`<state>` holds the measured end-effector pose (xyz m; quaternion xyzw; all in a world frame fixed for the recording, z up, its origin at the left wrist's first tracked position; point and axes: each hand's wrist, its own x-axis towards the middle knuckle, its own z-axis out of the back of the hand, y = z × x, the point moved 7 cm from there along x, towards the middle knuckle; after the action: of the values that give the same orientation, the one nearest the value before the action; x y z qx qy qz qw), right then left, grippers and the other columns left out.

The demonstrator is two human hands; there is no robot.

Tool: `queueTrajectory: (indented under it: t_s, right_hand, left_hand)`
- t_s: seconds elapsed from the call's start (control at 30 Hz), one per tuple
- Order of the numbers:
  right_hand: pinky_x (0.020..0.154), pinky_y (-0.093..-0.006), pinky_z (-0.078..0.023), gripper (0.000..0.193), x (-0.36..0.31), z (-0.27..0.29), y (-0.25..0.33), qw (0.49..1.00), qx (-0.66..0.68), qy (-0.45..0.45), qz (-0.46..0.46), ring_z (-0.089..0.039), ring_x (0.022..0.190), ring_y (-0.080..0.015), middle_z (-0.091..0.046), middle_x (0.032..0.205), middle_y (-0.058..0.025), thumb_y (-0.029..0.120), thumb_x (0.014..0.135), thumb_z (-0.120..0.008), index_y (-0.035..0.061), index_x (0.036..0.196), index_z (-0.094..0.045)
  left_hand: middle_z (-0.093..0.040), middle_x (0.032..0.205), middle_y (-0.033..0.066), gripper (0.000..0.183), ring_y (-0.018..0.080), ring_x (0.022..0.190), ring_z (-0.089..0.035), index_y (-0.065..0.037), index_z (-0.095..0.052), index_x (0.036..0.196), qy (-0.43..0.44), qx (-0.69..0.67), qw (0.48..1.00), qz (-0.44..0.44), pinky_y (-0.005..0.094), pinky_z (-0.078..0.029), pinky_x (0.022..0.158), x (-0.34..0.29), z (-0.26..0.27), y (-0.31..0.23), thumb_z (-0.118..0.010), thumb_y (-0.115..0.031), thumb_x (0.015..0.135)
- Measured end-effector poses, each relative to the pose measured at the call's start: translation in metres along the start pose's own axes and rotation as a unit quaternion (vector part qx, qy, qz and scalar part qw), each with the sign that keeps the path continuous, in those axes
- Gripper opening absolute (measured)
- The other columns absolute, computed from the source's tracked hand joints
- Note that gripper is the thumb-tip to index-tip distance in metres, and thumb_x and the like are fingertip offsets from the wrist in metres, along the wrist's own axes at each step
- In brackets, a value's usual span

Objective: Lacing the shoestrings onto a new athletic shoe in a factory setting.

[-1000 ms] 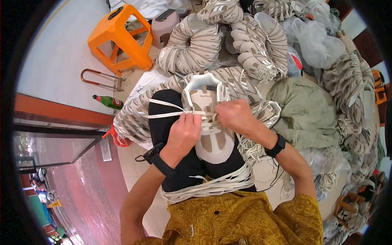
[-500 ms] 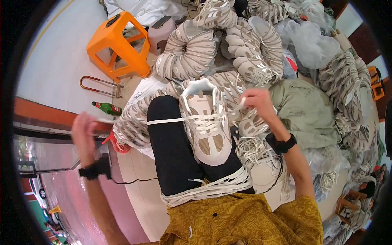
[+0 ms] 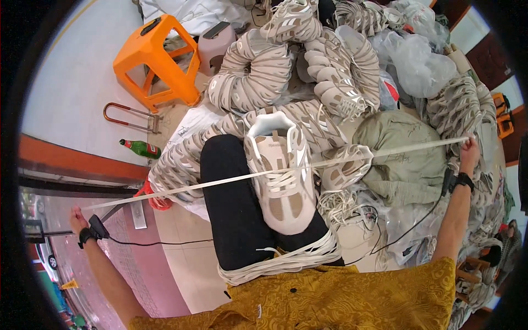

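Observation:
Both my arms are spread wide, pulling a flat off-white shoelace (image 3: 220, 181) taut. My left hand (image 3: 78, 220) pinches one end at the far left. At the far right, my right hand (image 3: 470, 152) grips the other end. Between them the lace crosses the upper part of a beige and white sneaker (image 3: 289, 217), which rests on my thighs with its toe toward me. Lacing shows across its lower eyelets; whether the taut lace runs through the upper ones I cannot tell. A bundle of loose white laces (image 3: 291, 256) lies across my lap.
Rows of nested sneakers (image 3: 250, 74) curl over the floor ahead. An orange stool (image 3: 159, 63) and a green bottle (image 3: 144, 148) stand or lie to the left. On the right are a grey-green sack (image 3: 404, 170), clear plastic bags (image 3: 421, 60) and tangled laces (image 3: 338, 206).
My hands have moved far apart, the right one outward to the right, the left one outward and toward me. The lace now spans straight between them.

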<state>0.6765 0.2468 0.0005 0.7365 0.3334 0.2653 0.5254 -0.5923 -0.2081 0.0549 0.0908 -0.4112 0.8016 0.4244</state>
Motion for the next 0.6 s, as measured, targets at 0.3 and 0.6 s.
queueTrajectory:
  t_s: [0.3, 0.6]
  right_hand:
    - [0.044, -0.0212, -0.033, 0.016, 0.032, 0.033, 0.001, 1.0, -0.019, 0.013, -0.004, -0.048, 0.056, -0.0105, -0.059, 0.076, -0.0057, 0.013, 0.084, -0.055, -0.0004, 0.093, -0.057]
    - [0.055, -0.0207, -0.04, 0.016, -0.058, -0.1, -0.045, 0.901, 0.131, 0.386, -0.146, -0.054, 0.066, -0.0115, -0.059, 0.083, -0.0068, 0.007, 0.079, -0.053, -0.0018, 0.092, -0.057]
  left_hand:
    - [-0.057, 0.102, 0.0073, 0.029, 0.0147, 0.09, -0.053, 0.005, -0.052, 0.109, 0.028, 0.186, 0.98, 0.065, 0.0252, -0.043, 0.079, 0.031, -0.005, 0.013, -0.042, -0.015, 0.09]
    - [-0.057, 0.102, 0.0114, 0.031, 0.0171, 0.095, -0.054, 0.003, -0.051, 0.11, 0.188, -0.063, 0.979, -0.044, 0.0287, -0.042, 0.084, -0.016, -0.125, -0.205, -0.045, -0.018, 0.088]
